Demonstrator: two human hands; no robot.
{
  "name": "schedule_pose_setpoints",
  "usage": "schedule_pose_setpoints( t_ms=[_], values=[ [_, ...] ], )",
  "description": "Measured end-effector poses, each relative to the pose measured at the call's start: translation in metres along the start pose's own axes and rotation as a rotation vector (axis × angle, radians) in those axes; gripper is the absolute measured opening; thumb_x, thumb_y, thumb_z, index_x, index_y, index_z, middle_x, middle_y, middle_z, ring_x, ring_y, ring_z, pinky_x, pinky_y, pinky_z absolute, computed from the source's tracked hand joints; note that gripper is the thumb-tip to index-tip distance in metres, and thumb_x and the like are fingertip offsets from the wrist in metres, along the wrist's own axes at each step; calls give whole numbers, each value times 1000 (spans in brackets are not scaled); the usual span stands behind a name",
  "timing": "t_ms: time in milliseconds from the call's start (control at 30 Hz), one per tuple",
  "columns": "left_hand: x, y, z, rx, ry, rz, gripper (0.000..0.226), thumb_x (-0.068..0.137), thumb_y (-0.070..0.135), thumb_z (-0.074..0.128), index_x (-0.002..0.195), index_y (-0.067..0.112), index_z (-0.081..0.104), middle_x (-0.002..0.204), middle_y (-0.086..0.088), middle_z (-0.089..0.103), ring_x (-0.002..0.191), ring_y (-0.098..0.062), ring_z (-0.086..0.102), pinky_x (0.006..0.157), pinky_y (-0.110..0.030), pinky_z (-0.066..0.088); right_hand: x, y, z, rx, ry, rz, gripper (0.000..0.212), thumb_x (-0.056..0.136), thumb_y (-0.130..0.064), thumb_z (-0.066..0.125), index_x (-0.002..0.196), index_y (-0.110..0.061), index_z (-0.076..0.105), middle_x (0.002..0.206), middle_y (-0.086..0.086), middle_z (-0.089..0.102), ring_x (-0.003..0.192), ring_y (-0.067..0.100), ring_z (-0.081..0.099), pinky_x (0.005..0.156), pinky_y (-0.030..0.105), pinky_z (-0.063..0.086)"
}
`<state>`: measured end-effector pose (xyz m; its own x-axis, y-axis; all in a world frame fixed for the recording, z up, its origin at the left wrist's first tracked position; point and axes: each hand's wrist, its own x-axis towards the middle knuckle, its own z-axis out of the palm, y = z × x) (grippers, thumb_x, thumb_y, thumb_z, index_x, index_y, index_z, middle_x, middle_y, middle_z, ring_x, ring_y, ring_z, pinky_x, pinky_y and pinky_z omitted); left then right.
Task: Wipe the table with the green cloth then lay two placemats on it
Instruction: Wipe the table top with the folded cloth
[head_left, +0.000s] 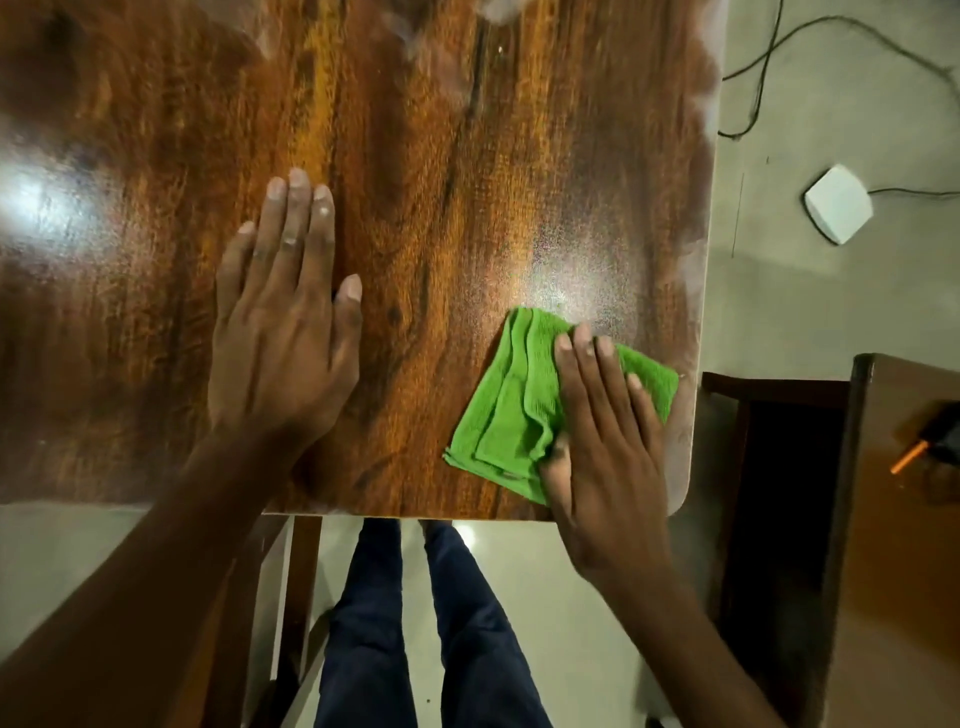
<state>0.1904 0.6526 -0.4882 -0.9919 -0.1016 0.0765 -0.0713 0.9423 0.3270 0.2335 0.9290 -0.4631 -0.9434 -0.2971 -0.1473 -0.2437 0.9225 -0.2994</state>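
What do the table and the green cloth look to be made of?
Table: looks like glossy wood or a wood-look laminate, going by its grain and bright glare. Green cloth: soft ribbed fabric, probably microfibre, folded in layers.

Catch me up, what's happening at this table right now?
A person is wiping the wooden table. The right hand presses flat on a folded green cloth near the table's right front corner. The left hand rests flat on the bare wood beside it. No placemats are in view, so that step isn't started.
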Motion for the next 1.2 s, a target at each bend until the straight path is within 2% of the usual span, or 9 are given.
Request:
schedule_pose_setpoints(
  t_ms=[100,200,267,467,667,767,933,1033,1200],
  values=[
    [0,0,1,17,0,0,63,113,32,27,168,4,17,177,-15,14,166,-23,8,134,-47,11,-9,-12,6,9,42,99,71,101,-27,31,170,-15,17,179,-1,10,165,16,6,130,54,21],
    [-2,0,2,16,-9,-3,63,113,33,27,168,4,17,177,-15,15,166,-22,8,134,-46,10,2,-33,18,-35,91,238,71,108,-47,22,170,-15,9,179,0,4,165,16,0,132,51,15],
    [-2,0,2,19,-12,-9,63,112,32,27,168,5,17,177,-14,15,166,-21,7,134,-44,9,13,-40,24,-60,116,285,75,108,-51,24,171,-14,6,179,1,2,165,17,-1,133,50,13],
    [-2,3,2,3,7,-17,62,112,31,30,168,6,21,177,-13,18,166,-20,9,133,-35,3,90,12,3,-80,169,139,72,110,-44,30,170,-13,6,179,4,2,165,17,-1,134,45,10],
    [-2,4,2,-6,-2,-27,63,112,34,28,168,7,20,177,-12,17,166,-19,8,134,-42,7,178,68,-25,-74,213,38,67,111,-45,26,170,-13,18,178,6,13,165,19,9,132,44,14],
    [-2,4,2,3,-7,-31,64,111,34,28,168,7,21,177,-13,17,166,-19,8,134,-37,3,147,67,-23,-63,203,21,63,112,-39,28,170,-14,18,178,4,12,165,18,7,132,46,15],
    [-1,7,-2,-7,-10,-34,65,110,35,29,168,6,21,177,-13,18,166,-21,9,133,-33,-1,39,52,-11,19,132,117,63,112,-31,34,170,-16,14,179,0,5,165,17,3,132,51,16],
    [1,6,-1,-42,-4,-43,66,109,35,32,168,6,21,177,-14,18,166,-21,10,134,-39,4,-19,43,-4,21,105,153,63,111,-30,33,170,-16,17,179,-2,9,165,18,9,130,50,19],
    [1,5,3,-14,9,-18,67,109,33,34,168,4,21,176,-15,17,166,-23,9,135,-43,6,-7,37,1,-29,106,213,66,109,-34,27,170,-17,13,179,-3,6,165,16,7,131,47,17]
  ],
)
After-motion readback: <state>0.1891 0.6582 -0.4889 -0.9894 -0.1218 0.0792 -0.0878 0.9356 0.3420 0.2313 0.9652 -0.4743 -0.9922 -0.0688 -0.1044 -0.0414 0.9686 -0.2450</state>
